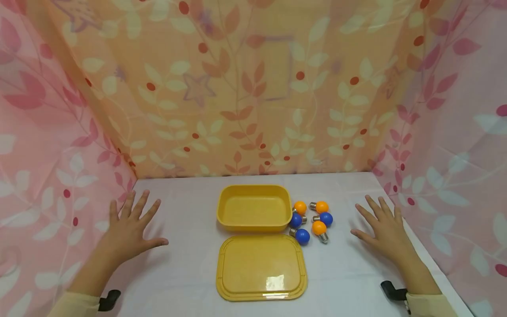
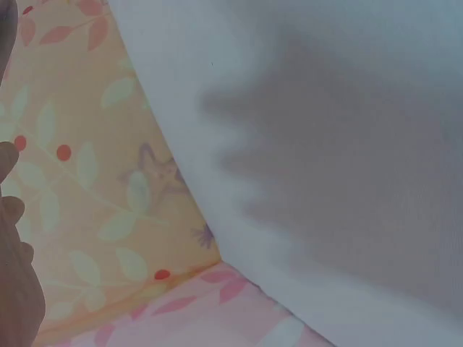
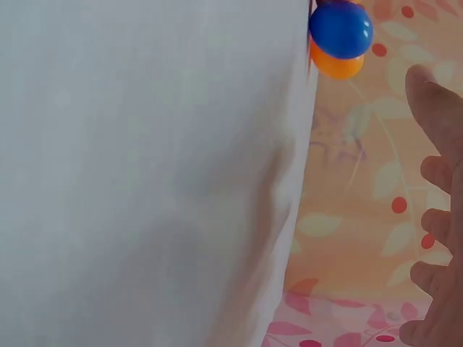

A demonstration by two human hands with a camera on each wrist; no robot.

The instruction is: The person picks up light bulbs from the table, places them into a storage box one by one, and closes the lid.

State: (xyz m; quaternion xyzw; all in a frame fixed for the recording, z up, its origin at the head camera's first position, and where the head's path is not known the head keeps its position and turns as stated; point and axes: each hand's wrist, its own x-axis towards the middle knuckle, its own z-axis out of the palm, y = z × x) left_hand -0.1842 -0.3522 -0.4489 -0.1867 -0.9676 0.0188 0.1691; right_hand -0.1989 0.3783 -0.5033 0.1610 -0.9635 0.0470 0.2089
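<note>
My left hand (image 1: 128,233) is spread over the left side of the white table, fingers apart and nothing in it. On the right, my right hand (image 1: 382,231) is spread likewise and holds nothing. Between them stands a yellow open container (image 1: 254,209), with its matching yellow lid (image 1: 259,264) lying flat in front of it. Right of the container lie several small light bulbs, some orange and some blue. Among them are an orange bulb (image 1: 319,228) and a blue bulb (image 1: 303,237). The right wrist view catches a blue bulb (image 3: 341,30) beside my right fingers.
A white cloth (image 1: 178,281) covers the table. Patterned curtains enclose it: an orange one (image 1: 245,97) behind and pink ones at the left (image 1: 43,132) and right (image 1: 455,145). Black wrist straps (image 1: 110,300) show at the sleeves.
</note>
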